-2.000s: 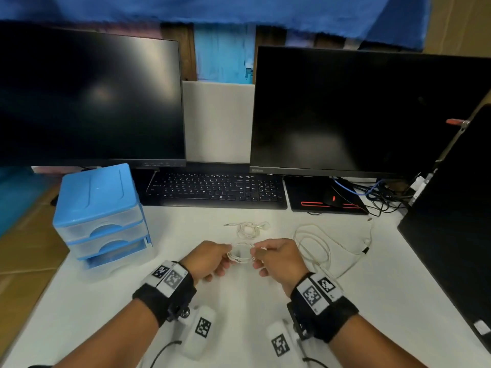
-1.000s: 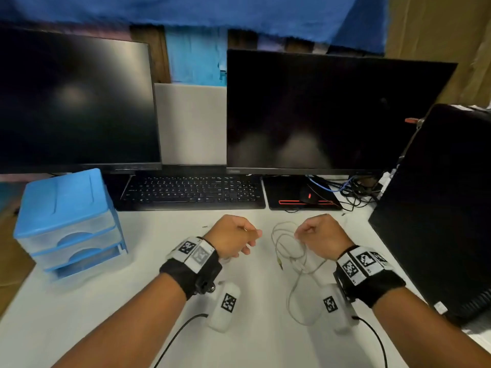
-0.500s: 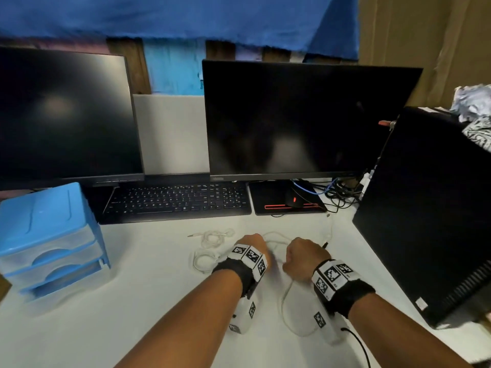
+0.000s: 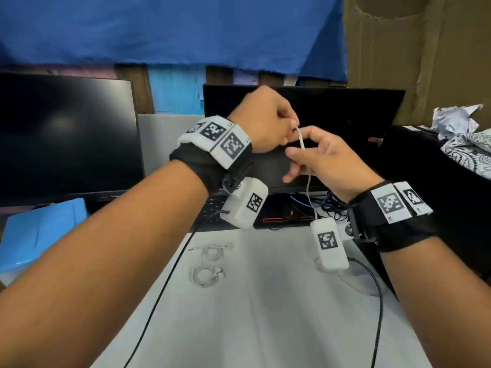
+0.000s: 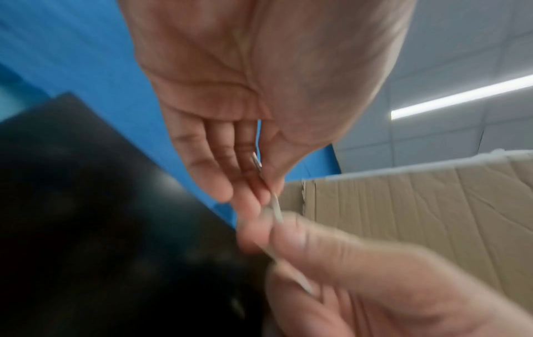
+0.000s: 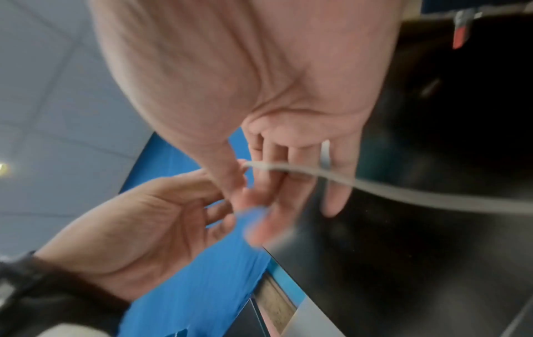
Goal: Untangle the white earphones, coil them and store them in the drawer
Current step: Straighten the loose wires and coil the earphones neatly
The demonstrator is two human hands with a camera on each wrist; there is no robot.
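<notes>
A white table [image 4: 265, 328] carries two coiled white earphones [image 4: 208, 276] [image 4: 215, 251] lying near each other. At its back sit a black keyboard [image 4: 212, 211], a mouse pad [image 4: 279, 219] and, far left, a blue drawer box [image 4: 39, 232].

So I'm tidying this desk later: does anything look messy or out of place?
Mostly the right side: crumpled paper lies on patterned cloth, and dark cables bunch behind the table. Two coiled earphone sets lie neatly. Both hands hold a white cable aloft.
</notes>
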